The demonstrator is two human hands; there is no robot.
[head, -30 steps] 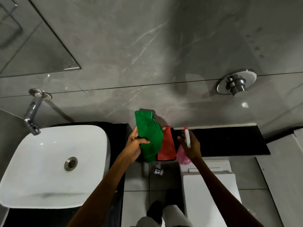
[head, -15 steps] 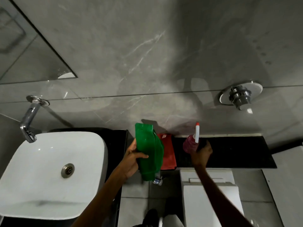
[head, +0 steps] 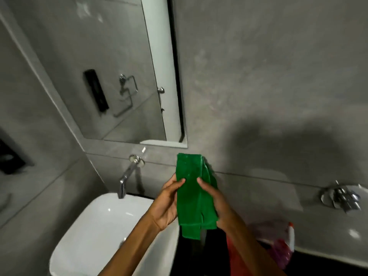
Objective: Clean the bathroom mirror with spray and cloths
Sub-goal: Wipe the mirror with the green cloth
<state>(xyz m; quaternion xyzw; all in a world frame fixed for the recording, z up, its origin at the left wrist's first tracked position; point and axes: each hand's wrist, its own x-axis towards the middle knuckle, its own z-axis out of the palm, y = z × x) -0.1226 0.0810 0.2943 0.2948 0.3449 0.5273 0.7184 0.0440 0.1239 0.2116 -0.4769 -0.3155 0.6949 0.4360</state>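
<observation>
Right hand [head: 216,204] off the pink spray bottle [head: 282,250], lower right; both it and left hand [head: 166,204] now pinch the folded, fuzzy green cloth [head: 192,194] at center, below the mirror [head: 111,76].

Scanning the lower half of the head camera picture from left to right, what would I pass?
White sink → chrome tap → left hand → green cloth → right hand → pink spray bottle → chrome wall valve.
</observation>
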